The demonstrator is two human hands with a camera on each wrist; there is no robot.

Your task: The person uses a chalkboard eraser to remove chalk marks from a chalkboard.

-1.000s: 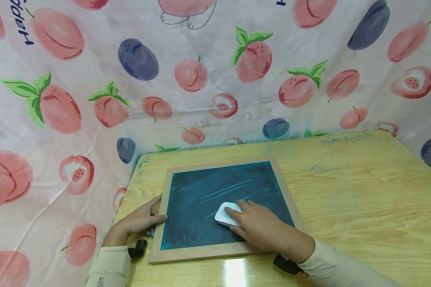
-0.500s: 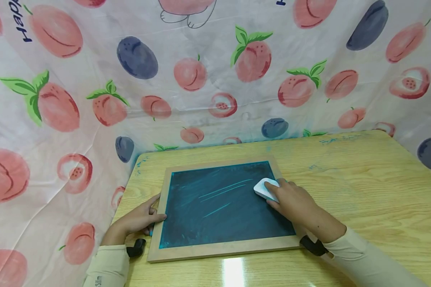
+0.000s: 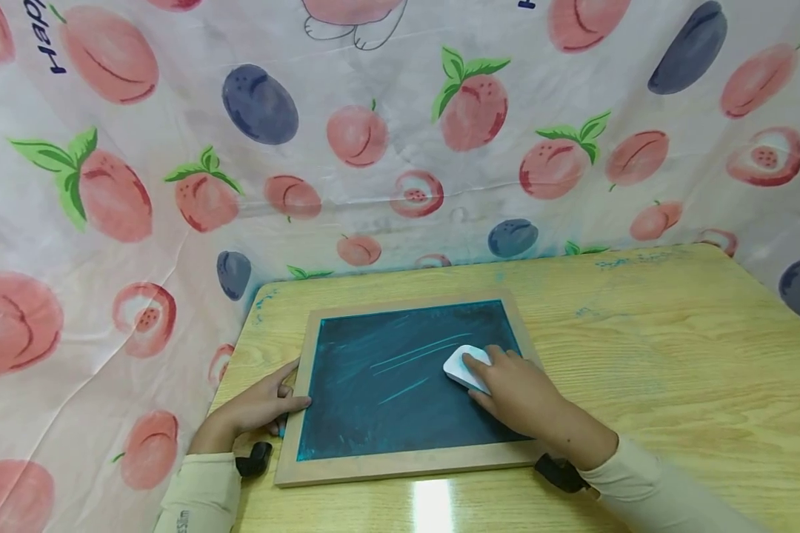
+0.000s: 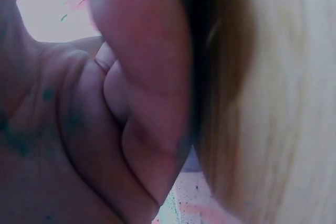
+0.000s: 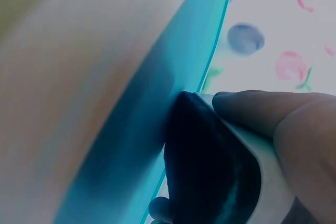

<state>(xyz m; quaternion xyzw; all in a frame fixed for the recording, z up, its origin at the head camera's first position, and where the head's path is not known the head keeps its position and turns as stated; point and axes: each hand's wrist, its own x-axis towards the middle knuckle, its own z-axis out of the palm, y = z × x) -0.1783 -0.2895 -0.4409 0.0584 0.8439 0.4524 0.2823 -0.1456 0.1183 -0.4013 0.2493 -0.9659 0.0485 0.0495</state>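
A wood-framed chalkboard lies on the table, its dark surface carrying blue chalk streaks and smears. My right hand grips a white chalkboard eraser over the right half of the board. The right wrist view shows the eraser's dark felt tilted, one edge close to the board; whether it touches cannot be told. At the left side of the frame, my left hand holds the edge, thumb on top. Its other fingers are bent in the left wrist view, and a small blue bit shows beside them.
A wooden table extends to the right of the board, with blue chalk marks near its back edge. Fruit-patterned cloth hangs behind and at the left. Black wrist mounts sit under both wrists.
My right hand swept the eraser up and right, then came partway back left and down. Chalk strokes at the lower right have faded. The left hand stays at the frame.
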